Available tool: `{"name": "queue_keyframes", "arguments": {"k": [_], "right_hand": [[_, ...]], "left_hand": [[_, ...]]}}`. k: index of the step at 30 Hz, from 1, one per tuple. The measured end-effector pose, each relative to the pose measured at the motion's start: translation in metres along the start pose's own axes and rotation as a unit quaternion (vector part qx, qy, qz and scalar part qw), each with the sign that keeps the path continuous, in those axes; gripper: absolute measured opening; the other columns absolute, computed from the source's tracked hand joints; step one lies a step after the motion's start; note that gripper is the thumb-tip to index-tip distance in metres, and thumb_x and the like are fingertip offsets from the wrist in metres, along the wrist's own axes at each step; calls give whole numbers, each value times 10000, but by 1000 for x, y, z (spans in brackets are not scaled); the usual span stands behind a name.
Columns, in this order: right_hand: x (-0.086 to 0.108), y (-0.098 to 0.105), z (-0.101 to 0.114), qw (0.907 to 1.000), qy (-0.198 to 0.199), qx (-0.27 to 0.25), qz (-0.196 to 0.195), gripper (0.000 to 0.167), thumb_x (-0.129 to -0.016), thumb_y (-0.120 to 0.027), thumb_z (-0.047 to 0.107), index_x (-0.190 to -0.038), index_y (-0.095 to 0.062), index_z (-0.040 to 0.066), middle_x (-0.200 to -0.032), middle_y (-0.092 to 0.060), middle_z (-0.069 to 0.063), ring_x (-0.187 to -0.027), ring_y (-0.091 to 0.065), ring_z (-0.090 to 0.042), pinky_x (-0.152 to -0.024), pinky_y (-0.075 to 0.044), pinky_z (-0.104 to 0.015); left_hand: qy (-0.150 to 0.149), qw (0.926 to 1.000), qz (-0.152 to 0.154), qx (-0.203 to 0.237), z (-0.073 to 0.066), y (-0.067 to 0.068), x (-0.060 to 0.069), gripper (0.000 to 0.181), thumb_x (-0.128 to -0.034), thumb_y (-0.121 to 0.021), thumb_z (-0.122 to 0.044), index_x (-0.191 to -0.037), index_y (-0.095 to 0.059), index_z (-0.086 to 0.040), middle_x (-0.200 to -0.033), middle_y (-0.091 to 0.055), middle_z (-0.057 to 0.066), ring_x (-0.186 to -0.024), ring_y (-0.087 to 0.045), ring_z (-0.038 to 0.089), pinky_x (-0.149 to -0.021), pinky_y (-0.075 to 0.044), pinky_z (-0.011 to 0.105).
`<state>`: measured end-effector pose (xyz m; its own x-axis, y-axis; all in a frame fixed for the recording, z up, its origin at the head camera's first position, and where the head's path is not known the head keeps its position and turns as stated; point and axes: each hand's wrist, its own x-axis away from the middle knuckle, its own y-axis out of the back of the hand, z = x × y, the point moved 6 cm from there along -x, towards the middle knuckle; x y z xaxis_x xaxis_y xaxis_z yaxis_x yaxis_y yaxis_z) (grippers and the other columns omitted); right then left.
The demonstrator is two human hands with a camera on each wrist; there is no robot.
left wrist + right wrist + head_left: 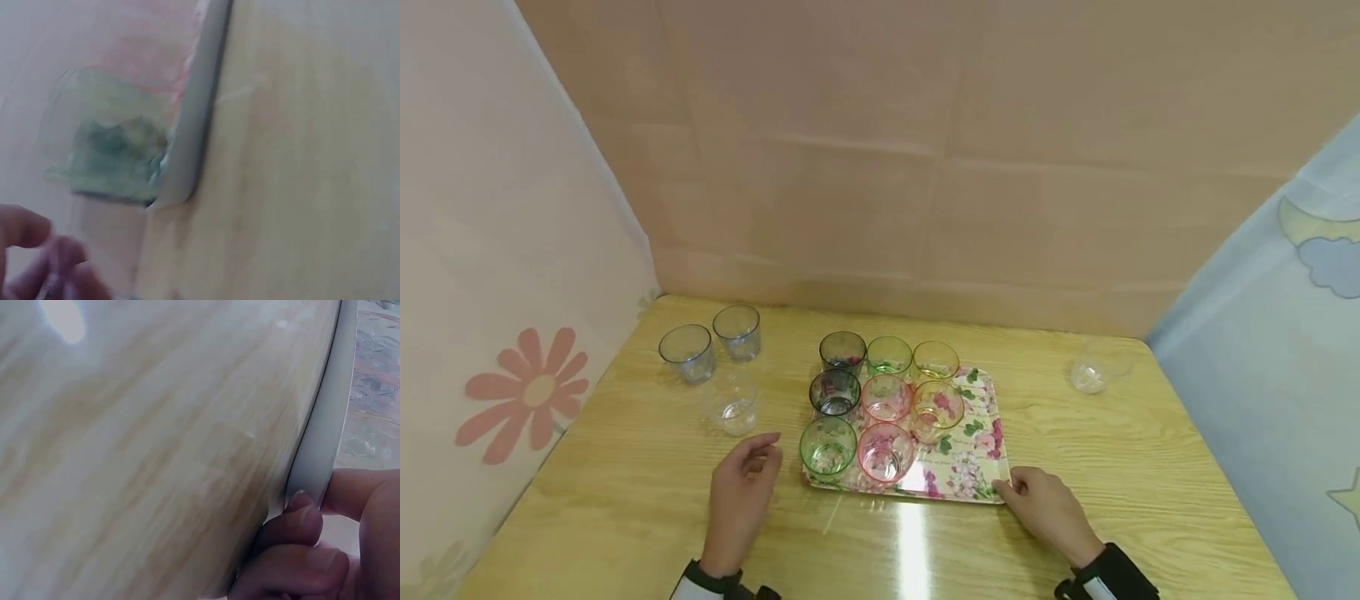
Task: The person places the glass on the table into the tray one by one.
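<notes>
The tray (973, 433) lies on the table (1150, 467), midway across, with eight coloured glasses (887, 397) covering its left part. The right hand (1047, 510) pinches the near right corner: thumb over the rim, fingers curled against the outer wall. The left hand (741, 492), loosely bent and grasping nothing, rests beside the tray. Both forearms are cut off. The left wrist view is blurred; the clear glass (1088, 377) at far right is faint.
</notes>
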<state>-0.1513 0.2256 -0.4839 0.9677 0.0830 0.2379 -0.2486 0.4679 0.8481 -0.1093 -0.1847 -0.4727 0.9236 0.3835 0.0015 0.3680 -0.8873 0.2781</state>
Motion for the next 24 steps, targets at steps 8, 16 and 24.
{"name": "queue_keyframes", "arguments": {"k": [8,16,24], "right_hand": [[0,3,-3,10000,-14,23,-6,403,-975,-684,295,-668,-478,133,-561,-327,43,-508,-330,-126,-525,-223,-237],[0,5,0,10000,16,-31,-26,405,-969,-690,265,-659,-468,128,-555,-315,41,-506,-320,-124,-530,-223,-237],[-1,1,0,9999,28,-135,33,413,-972,-689,261,-656,-462,121,-560,-318,38,-507,-316,-124,-540,-230,-240]], "left_hand": [[-1692,9696,-1632,676,-30,47,-20,437,-889,-751,21,-1291,-587,62,-1130,-535,13,-952,-504,165,-748,-386,205],[-853,9876,-743,1091,-14,56,-56,1036,-916,-743,-27,-1641,-16,-164,-1690,-60,52,-1548,-78,208,-1218,-122,272],[125,9940,22,1084,3,42,-72,1160,-949,-738,-149,-1603,211,-274,-1698,124,-27,-1547,86,153,-1247,-40,404]]}}
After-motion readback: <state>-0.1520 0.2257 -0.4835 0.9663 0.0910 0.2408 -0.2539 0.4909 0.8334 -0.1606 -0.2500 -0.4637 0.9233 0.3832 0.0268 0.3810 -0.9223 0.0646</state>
